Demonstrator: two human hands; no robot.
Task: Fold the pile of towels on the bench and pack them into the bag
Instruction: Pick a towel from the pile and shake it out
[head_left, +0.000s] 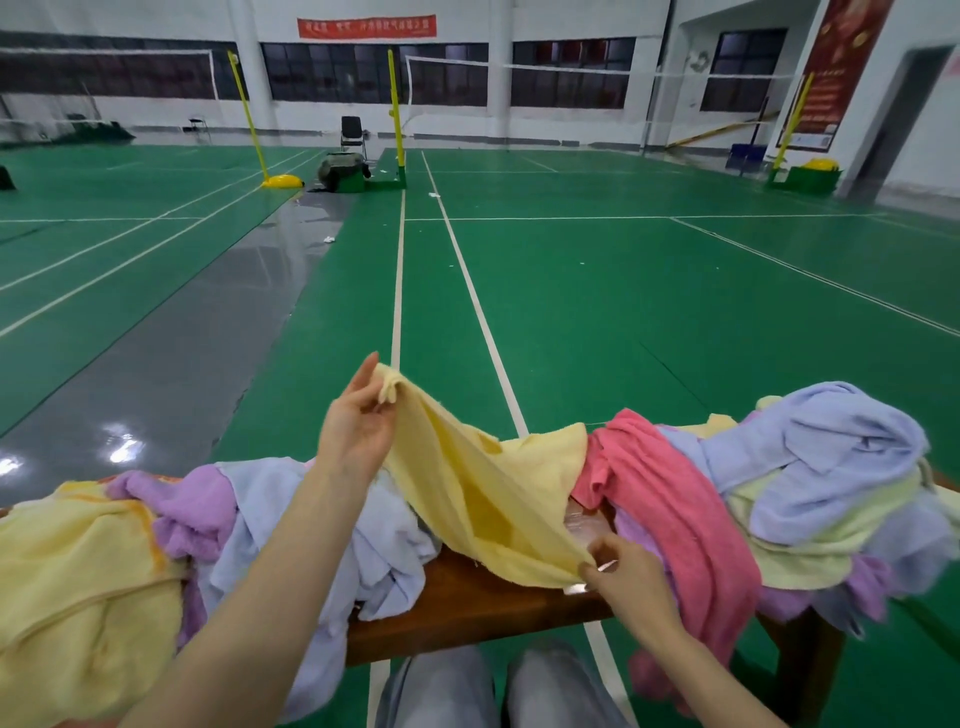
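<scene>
Here, at the lower left of the frame, a big yellow towel (78, 597) is lying bunched over the bench end and spilling past the bottom edge. A purple towel (192, 509) and a pale blue towel (322, 519) are lying crumpled just beside it toward the middle. The left hand (358, 421) is reaching up over these into the centre of the frame. It is pinching one corner of a smaller yellow towel (483, 488) between thumb and fingers.

That towel is hanging stretched in the air above the bench (467, 597). Its long axis is running on a slant from the upper-left corner down to the lower right, where the right hand (623, 571) is pinching its near edge with curled fingers. Below it a bare patch of brown wooden seat is showing, the one open spot among the cloth.

Right of the hands a pink towel (675, 509) is draping over the bench's front edge. A lavender towel (841, 441) is lying heaped over a pale green towel (810, 530) and filling the right side. The person's knees (441, 686), in grey trousers, are showing at the bottom centre.

Beyond the bench a green court floor (623, 286) with white lines is stretching wide and open, and a glossy grey strip (208, 338) is running up the left. A yellow net post (396, 104) and a black chair (352, 130) are standing far off at the top.
</scene>
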